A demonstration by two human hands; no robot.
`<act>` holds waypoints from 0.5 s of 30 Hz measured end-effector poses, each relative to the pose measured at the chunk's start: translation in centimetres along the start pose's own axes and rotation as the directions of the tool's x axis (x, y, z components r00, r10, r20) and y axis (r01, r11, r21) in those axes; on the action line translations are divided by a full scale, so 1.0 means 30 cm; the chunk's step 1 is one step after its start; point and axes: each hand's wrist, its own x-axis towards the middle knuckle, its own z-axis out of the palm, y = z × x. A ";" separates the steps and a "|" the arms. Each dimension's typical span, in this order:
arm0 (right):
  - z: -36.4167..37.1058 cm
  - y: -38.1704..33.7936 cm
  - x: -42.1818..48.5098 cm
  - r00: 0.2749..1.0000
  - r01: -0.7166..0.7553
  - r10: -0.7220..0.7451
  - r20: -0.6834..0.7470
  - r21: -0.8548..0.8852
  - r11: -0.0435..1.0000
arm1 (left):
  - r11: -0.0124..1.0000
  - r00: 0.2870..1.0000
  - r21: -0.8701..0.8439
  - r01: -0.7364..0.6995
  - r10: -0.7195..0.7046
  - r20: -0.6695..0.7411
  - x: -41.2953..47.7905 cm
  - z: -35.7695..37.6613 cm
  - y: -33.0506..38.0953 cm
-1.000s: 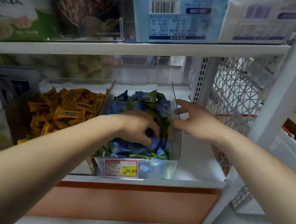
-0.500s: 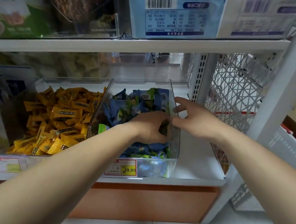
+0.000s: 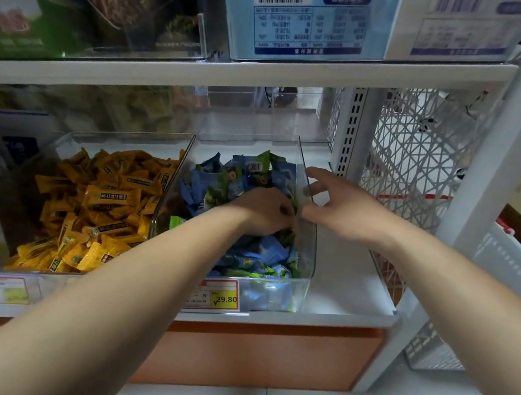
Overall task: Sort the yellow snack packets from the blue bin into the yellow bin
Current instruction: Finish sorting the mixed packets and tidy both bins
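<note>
- Searching for strays, the left hand point(image 3: 262, 211) is sunk in the clear plastic blue-packet bin point(image 3: 309, 249), fingers curled, catch hidden.
- The right hand point(image 3: 344, 209) is held at its wall, fingers spread, likely steadying.

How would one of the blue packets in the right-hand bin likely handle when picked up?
Probably light and floppy: the blue packets are small crinkled wrappers heaped at all angles. Likely slippery, since the film looks glossy. Neighbours may shift, as the left hand sits among loose ones in the bin.
</note>
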 end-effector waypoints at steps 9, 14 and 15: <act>-0.002 0.003 0.008 1.000 -0.020 0.020 -0.003 -0.015 1.000 | 0.991 0.998 -0.120 0.061 -0.062 -0.001 0.021 0.059 0.030; -0.003 0.002 0.004 1.000 -0.026 0.026 0.006 -0.005 1.000 | 0.915 0.992 -0.401 0.055 -0.097 -0.086 -0.014 0.070 0.004; -0.002 0.003 0.005 1.000 -0.024 0.024 0.002 -0.003 1.000 | 0.888 0.989 -0.456 0.049 -0.108 -0.105 -0.018 0.068 0.002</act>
